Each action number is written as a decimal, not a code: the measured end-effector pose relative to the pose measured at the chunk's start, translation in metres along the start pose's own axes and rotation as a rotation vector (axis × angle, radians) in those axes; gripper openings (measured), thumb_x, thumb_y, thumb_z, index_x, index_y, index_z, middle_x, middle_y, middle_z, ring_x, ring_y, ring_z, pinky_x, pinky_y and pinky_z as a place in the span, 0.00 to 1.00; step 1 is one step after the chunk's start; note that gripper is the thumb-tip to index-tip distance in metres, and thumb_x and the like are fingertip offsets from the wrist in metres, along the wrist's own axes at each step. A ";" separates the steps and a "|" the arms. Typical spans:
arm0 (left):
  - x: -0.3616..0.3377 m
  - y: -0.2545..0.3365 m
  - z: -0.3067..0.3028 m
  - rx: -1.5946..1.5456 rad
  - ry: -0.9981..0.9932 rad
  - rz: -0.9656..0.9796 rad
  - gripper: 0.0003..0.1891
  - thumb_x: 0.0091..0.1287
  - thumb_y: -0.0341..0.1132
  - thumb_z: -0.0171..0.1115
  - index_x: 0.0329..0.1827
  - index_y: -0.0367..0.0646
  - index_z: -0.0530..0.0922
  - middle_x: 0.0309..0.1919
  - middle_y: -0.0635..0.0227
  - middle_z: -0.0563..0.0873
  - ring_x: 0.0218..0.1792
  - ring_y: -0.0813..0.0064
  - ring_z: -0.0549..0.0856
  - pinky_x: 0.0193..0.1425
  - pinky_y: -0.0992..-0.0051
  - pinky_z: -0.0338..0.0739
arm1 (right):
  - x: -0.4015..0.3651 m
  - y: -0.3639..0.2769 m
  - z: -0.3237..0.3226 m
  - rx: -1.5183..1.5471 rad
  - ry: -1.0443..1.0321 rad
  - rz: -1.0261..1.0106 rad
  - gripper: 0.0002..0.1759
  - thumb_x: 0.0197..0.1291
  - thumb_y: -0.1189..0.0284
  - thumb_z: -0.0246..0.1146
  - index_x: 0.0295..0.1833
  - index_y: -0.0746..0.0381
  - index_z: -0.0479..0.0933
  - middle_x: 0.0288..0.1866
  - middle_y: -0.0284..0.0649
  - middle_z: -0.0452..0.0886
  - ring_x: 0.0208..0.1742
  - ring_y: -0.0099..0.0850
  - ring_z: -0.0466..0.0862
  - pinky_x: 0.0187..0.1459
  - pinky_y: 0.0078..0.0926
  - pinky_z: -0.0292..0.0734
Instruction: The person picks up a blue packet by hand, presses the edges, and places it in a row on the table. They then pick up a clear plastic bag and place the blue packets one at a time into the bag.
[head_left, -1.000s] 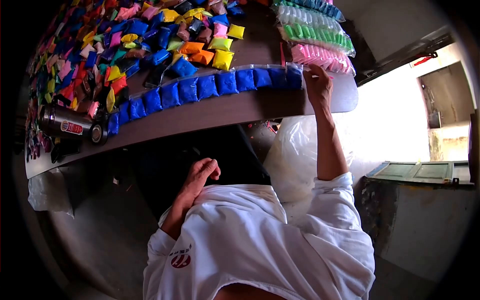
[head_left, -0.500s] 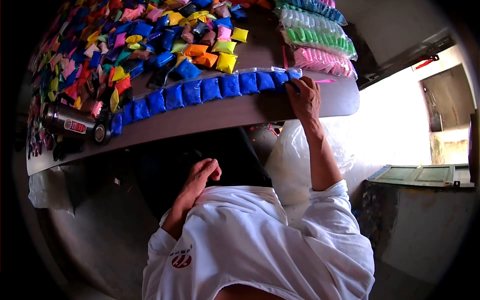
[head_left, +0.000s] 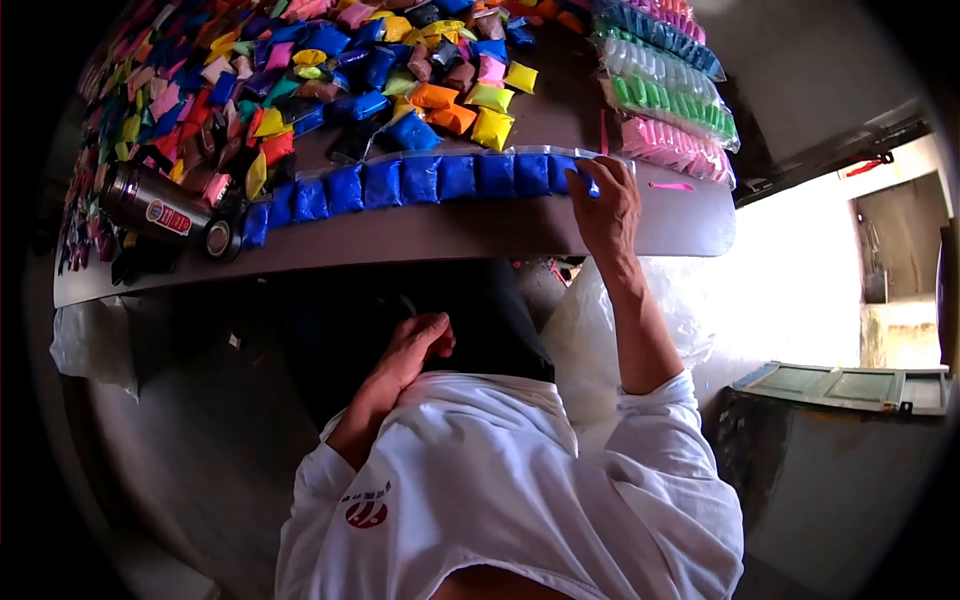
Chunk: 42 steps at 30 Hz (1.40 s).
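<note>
A long row of joined blue packets (head_left: 420, 180) in clear film lies along the table's near edge. At its right end, my right hand (head_left: 606, 205) has bent fingers closed on the last packet, and the fingertips partly cover it. My left hand (head_left: 418, 345) rests low in my lap, away from the table, its fingers loosely curled with nothing visible in them. Just right of my right hand, a small pink strip (head_left: 671, 186) lies on the table.
Loose coloured packets (head_left: 330, 40) are heaped across the table's left and back. A steel flask (head_left: 155, 203) lies by the row's left end. Stacked strips of pink, green and clear packets (head_left: 672, 105) sit at the right. A clear plastic bag (head_left: 660, 310) hangs below the table.
The camera view has shifted slightly. My right hand has moved a little over the row's right end, its fingers covering more of the last packet. My left hand stays in my lap.
</note>
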<state>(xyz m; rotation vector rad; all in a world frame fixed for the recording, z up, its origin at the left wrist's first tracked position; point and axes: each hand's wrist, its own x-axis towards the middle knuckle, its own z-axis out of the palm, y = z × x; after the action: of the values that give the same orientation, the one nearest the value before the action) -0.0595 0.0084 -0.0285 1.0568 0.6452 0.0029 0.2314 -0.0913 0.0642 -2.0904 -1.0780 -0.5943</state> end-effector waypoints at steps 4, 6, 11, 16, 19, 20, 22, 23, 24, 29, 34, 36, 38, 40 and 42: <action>0.001 -0.004 -0.001 -0.046 0.008 0.011 0.16 0.67 0.48 0.60 0.33 0.42 0.76 0.27 0.68 0.79 0.30 0.76 0.76 0.37 0.76 0.72 | 0.004 -0.019 0.015 -0.064 -0.186 -0.039 0.13 0.52 0.67 0.69 0.43 0.60 0.82 0.41 0.42 0.81 0.45 0.42 0.80 0.48 0.35 0.74; 0.000 -0.006 -0.003 -0.045 0.031 0.010 0.17 0.67 0.48 0.60 0.33 0.42 0.76 0.28 0.67 0.79 0.30 0.75 0.76 0.37 0.76 0.71 | 0.001 -0.020 0.022 -0.086 -0.225 -0.061 0.13 0.52 0.66 0.68 0.42 0.60 0.82 0.41 0.43 0.80 0.46 0.43 0.79 0.48 0.35 0.74; 0.002 -0.009 -0.006 -0.086 0.011 0.013 0.16 0.66 0.47 0.61 0.32 0.42 0.76 0.27 0.67 0.79 0.30 0.75 0.76 0.37 0.76 0.71 | 0.003 -0.022 0.020 -0.045 -0.263 -0.004 0.13 0.52 0.66 0.67 0.42 0.60 0.83 0.40 0.43 0.79 0.46 0.42 0.78 0.48 0.36 0.74; 0.003 -0.013 -0.007 -0.122 0.028 0.023 0.16 0.65 0.49 0.63 0.32 0.43 0.77 0.26 0.69 0.78 0.29 0.76 0.76 0.37 0.76 0.71 | 0.010 -0.041 0.028 0.030 -0.242 -0.037 0.10 0.53 0.69 0.67 0.40 0.61 0.83 0.40 0.44 0.80 0.45 0.42 0.79 0.47 0.36 0.74; -0.012 0.003 -0.002 -0.127 0.076 -0.026 0.17 0.63 0.50 0.64 0.32 0.43 0.77 0.27 0.70 0.79 0.30 0.77 0.76 0.37 0.77 0.70 | 0.015 -0.065 0.037 0.120 -0.276 -0.091 0.10 0.53 0.71 0.66 0.41 0.62 0.82 0.40 0.45 0.80 0.45 0.42 0.79 0.46 0.36 0.75; -0.017 0.011 0.001 -0.150 0.122 -0.064 0.17 0.63 0.50 0.64 0.32 0.43 0.77 0.27 0.69 0.79 0.30 0.77 0.76 0.38 0.77 0.70 | 0.016 -0.074 0.040 0.156 -0.297 -0.110 0.11 0.54 0.70 0.66 0.42 0.62 0.82 0.41 0.45 0.80 0.45 0.42 0.79 0.46 0.36 0.75; -0.007 -0.005 -0.005 -0.191 0.107 -0.041 0.18 0.62 0.52 0.64 0.31 0.45 0.78 0.27 0.70 0.79 0.32 0.77 0.77 0.41 0.77 0.72 | 0.015 -0.085 0.047 0.174 -0.293 -0.141 0.11 0.54 0.69 0.65 0.42 0.61 0.81 0.41 0.44 0.80 0.46 0.42 0.79 0.46 0.36 0.74; -0.003 -0.013 -0.009 -0.230 0.087 -0.021 0.20 0.61 0.55 0.65 0.30 0.46 0.79 0.28 0.70 0.79 0.34 0.77 0.78 0.44 0.77 0.73 | 0.013 -0.087 0.052 0.155 -0.343 -0.166 0.11 0.54 0.69 0.65 0.42 0.61 0.81 0.41 0.44 0.80 0.46 0.43 0.78 0.47 0.36 0.74; -0.005 -0.009 -0.009 -0.231 0.095 -0.017 0.20 0.61 0.55 0.65 0.30 0.46 0.79 0.28 0.70 0.79 0.34 0.77 0.78 0.44 0.77 0.73 | 0.011 -0.090 0.056 0.136 -0.393 -0.192 0.11 0.54 0.68 0.65 0.43 0.61 0.81 0.41 0.45 0.80 0.46 0.43 0.78 0.47 0.37 0.74; -0.004 -0.006 -0.009 -0.268 0.035 -0.017 0.19 0.63 0.53 0.63 0.29 0.46 0.79 0.27 0.69 0.80 0.32 0.77 0.78 0.41 0.77 0.73 | 0.007 -0.091 0.059 0.127 -0.370 -0.164 0.12 0.53 0.68 0.65 0.43 0.61 0.81 0.41 0.44 0.80 0.46 0.43 0.79 0.47 0.37 0.75; 0.001 -0.010 -0.016 -0.230 -0.019 0.017 0.17 0.65 0.51 0.62 0.29 0.47 0.78 0.26 0.69 0.80 0.31 0.77 0.77 0.41 0.77 0.73 | 0.018 -0.111 0.063 0.176 -0.390 -0.150 0.10 0.53 0.70 0.65 0.41 0.61 0.81 0.40 0.44 0.80 0.45 0.44 0.80 0.46 0.38 0.76; 0.002 -0.013 -0.019 -0.243 -0.037 0.002 0.16 0.65 0.49 0.62 0.29 0.46 0.77 0.26 0.70 0.79 0.31 0.76 0.77 0.40 0.76 0.72 | 0.021 -0.125 0.070 0.231 -0.356 -0.194 0.11 0.52 0.72 0.66 0.42 0.61 0.81 0.40 0.44 0.80 0.45 0.43 0.80 0.46 0.37 0.76; 0.001 -0.011 -0.019 -0.270 -0.055 -0.002 0.18 0.67 0.51 0.59 0.29 0.46 0.78 0.25 0.70 0.79 0.30 0.77 0.76 0.39 0.76 0.72 | 0.022 -0.138 0.079 0.272 -0.354 -0.223 0.11 0.51 0.73 0.66 0.42 0.61 0.81 0.41 0.44 0.80 0.45 0.44 0.80 0.45 0.37 0.76; 0.002 -0.014 -0.021 -0.273 -0.065 0.016 0.18 0.67 0.52 0.59 0.29 0.47 0.78 0.25 0.70 0.79 0.30 0.77 0.76 0.38 0.76 0.72 | 0.023 -0.151 0.086 0.295 -0.353 -0.273 0.11 0.52 0.72 0.66 0.42 0.61 0.81 0.41 0.44 0.80 0.45 0.44 0.80 0.45 0.37 0.76; 0.001 -0.014 -0.022 -0.277 -0.074 0.034 0.18 0.67 0.52 0.58 0.29 0.47 0.78 0.26 0.71 0.79 0.29 0.77 0.76 0.38 0.76 0.72 | 0.019 -0.155 0.096 0.281 -0.403 -0.274 0.12 0.53 0.71 0.65 0.43 0.60 0.81 0.42 0.45 0.79 0.46 0.44 0.80 0.45 0.37 0.76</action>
<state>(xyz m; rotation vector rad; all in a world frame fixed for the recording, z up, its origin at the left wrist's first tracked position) -0.0741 0.0197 -0.0473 0.7967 0.5421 0.0808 0.1201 0.0539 0.0726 -1.8686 -1.5934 -0.1297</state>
